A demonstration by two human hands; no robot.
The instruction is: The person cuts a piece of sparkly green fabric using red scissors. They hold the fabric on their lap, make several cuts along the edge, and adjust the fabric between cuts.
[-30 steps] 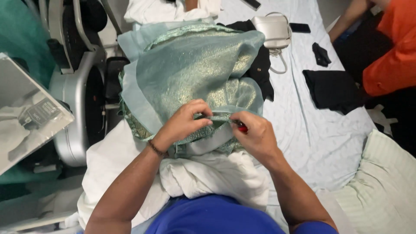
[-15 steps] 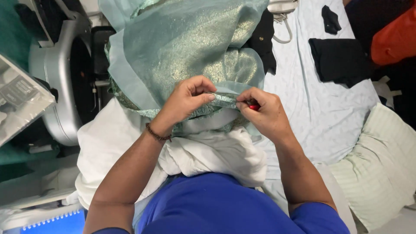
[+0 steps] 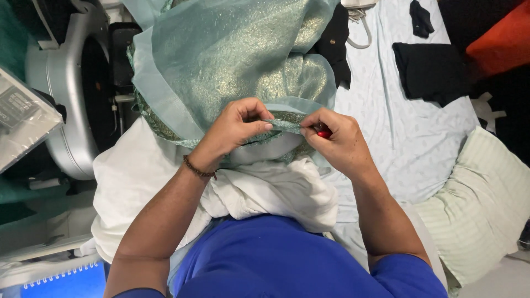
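A shimmering green-and-gold sheer fabric [image 3: 232, 60] with a pale satin border lies heaped on the bed in front of me. My left hand [image 3: 237, 128] pinches its near hem between thumb and fingers. Close to the right, my right hand [image 3: 337, 140] grips the same hem and also holds a small red tool [image 3: 324, 133], mostly hidden by the fingers. A beaded bracelet sits on my left wrist. White cloth [image 3: 265, 190] is bunched under the green fabric, against my blue shirt.
A pale blue patterned bedsheet [image 3: 408, 138] covers the bed. Black garments [image 3: 428, 74] lie at the right, an orange cloth [image 3: 499, 44] at the top right, a striped pillow [image 3: 486, 204] at the lower right. A grey exercise machine [image 3: 66, 94] stands at the left, a blue spiral notebook [image 3: 66, 281] below it.
The view has tilted down and closer, so the hands sit lower in frame. Both hands keep their hold on the hem, now a little nearer each other.
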